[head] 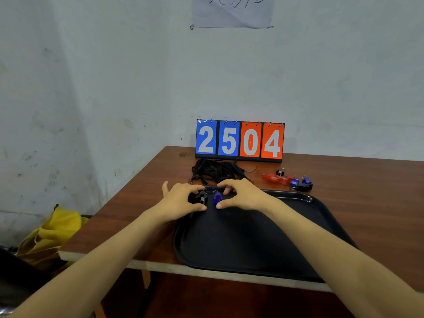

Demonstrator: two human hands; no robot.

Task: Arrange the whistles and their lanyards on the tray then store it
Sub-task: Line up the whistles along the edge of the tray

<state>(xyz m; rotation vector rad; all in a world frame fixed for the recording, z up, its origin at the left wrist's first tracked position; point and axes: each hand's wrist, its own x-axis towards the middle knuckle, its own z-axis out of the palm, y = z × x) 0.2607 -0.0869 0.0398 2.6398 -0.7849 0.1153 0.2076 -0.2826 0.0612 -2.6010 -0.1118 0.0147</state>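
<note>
Setting two whistles in far-left corner of tray: left hand pinches black whistle, right hand pinches blue whistle. Keep them side by side, rings aligned. Lanyards lie just beyond tray.

You face pale grey plaster wall, scuffed and stained. White paper sheet with dark scrawl is stuck high on wall. Brown wood-grain desk with pale raw edge stands against wall, light wooden leg below. Blue-and-orange flip scoreboard reading 2504 stands at desk's back edge. Crumpled yellow fabric bag lies beside desk, low on your left. Light is even and soft.
</note>
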